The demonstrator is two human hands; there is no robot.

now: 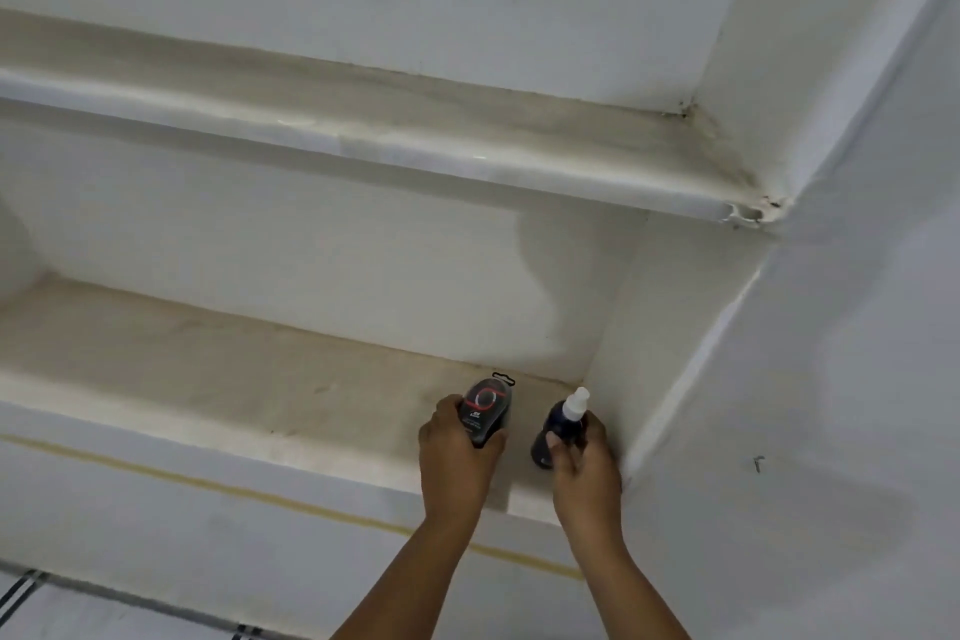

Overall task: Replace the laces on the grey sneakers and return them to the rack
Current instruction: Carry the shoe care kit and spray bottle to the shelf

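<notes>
No grey sneakers or laces are in view. My left hand (457,452) grips a dark oval pack with a red ring on its label (485,408), which stands on the lower shelf (234,369). To its right, my right hand (584,463) holds a dark spray bottle with a white nozzle (563,424), standing upright on the same shelf near the right corner. Both forearms reach up from the bottom of the frame.
A built-in white alcove holds two shelves; the upper shelf (363,120) runs across above. The side wall (831,379) closes the alcove on the right, close to the bottle. A yellow line (260,496) crosses the wall face below the lower shelf.
</notes>
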